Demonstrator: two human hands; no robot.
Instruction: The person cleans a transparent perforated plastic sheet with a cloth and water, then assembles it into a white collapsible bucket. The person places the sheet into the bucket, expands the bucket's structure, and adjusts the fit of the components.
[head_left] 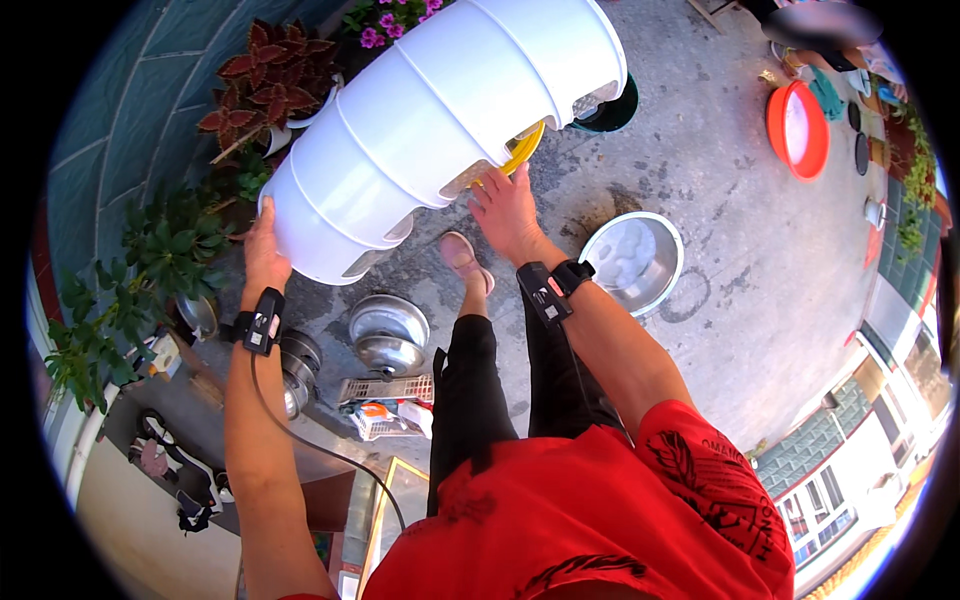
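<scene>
A long white plastic tower of stacked, ribbed tiers, with cut-out openings along its near side, leans across in front of me. My left hand grips its lower left end, the thumb along the outside. My right hand has its fingers at the rim of a middle opening, their tips partly hidden. Right beside those fingers shows the curved edge of a yellow thing; the tower covers most of it. Both wrists wear black strapped devices.
A steel basin with whitish water stands on the concrete to the right. Beyond are a dark green tub and a red basin. Metal bowls and a basket lie near my feet. Potted plants line the left wall.
</scene>
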